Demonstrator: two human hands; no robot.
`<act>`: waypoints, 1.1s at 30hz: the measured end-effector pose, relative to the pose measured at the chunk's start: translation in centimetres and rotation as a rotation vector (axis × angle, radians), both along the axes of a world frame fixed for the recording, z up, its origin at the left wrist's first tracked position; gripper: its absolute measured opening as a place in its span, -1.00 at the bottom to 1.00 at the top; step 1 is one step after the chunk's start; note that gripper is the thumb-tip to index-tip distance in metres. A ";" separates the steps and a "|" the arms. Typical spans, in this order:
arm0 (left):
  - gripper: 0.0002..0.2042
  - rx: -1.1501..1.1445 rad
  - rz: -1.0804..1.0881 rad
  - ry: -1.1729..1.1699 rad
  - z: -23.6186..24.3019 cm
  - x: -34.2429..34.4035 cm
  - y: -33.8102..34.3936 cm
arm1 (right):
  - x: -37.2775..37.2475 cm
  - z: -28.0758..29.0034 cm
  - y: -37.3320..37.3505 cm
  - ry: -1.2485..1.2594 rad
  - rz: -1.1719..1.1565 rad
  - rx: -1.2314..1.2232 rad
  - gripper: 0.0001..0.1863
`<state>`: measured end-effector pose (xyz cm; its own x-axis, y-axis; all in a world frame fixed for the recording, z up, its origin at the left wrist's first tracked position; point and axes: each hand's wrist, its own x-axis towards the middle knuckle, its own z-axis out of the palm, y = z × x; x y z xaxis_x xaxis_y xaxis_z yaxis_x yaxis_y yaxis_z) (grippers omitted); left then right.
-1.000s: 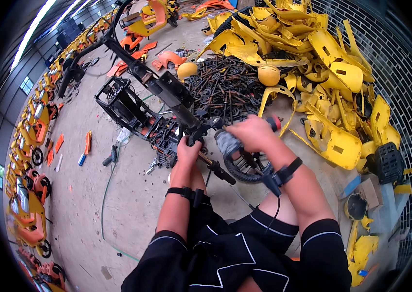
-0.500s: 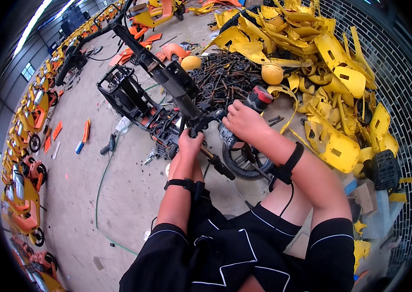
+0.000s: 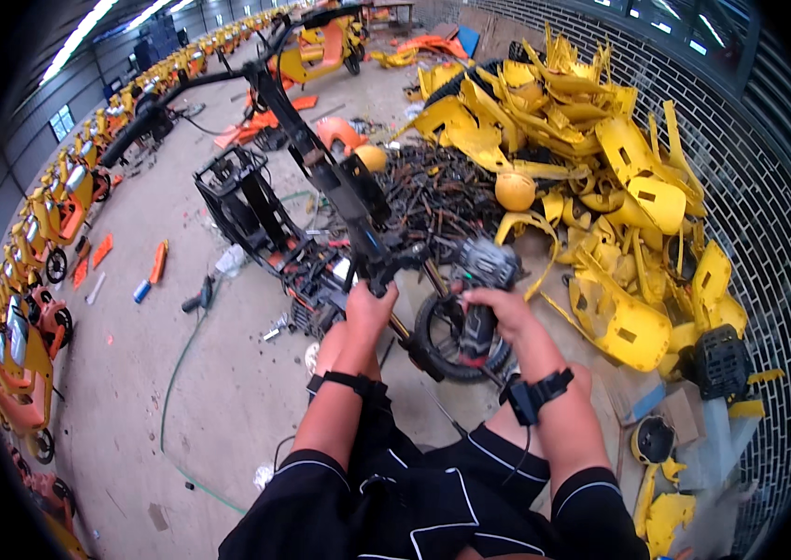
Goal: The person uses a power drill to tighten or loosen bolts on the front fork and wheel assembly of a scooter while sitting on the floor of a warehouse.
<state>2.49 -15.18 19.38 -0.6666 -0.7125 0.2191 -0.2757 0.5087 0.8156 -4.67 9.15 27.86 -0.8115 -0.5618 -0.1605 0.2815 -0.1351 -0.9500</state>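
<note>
A stripped scooter frame [image 3: 344,187] lies tilted before me, its black handlebar [image 3: 195,86] reaching to the far left. My left hand [image 3: 370,304] is closed round the lower end of its steering column, beside the front fork [image 3: 414,350]. Exactly what the fingertips press on is hidden. In my right hand [image 3: 504,311] is a cordless impact wrench [image 3: 487,265], grey at the head, with a dark grip and red at its lower end. It is held apart from the fork, in front of the spoked front wheel [image 3: 442,336]. Motion blurs the tool slightly.
Dark metal parts [image 3: 442,191] are heaped behind the frame, beside a tall pile of yellow body panels [image 3: 633,177] along the brick wall. A second power tool [image 3: 197,297] lies on the floor at left with a green hose [image 3: 168,411]. Rows of scooters [image 3: 27,355] line the left side.
My right hand has turned the impact wrench over, so its red end points down instead of up, and drawn it back from the fork. My left hand keeps its hold.
</note>
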 end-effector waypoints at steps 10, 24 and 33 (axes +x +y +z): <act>-0.43 0.007 -0.041 -0.032 0.3 1.6 -0.3 | -2.0 -5.1 -0.3 -0.600 -0.263 -0.057 -0.79; -0.29 0.030 -0.023 0.011 -1.6 1.1 0.1 | -0.9 -3.9 0.8 -0.553 -0.247 -0.049 -0.81; -0.63 -0.102 0.182 0.149 -3.0 2.6 -2.8 | 0.9 -2.7 1.5 -0.517 -0.253 -0.046 -0.82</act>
<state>5.12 -18.02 16.43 -0.4845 -0.7869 0.3821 -0.2512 0.5436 0.8009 -3.75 10.66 25.18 -0.7440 -0.3761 -0.5523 0.6614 -0.2968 -0.6888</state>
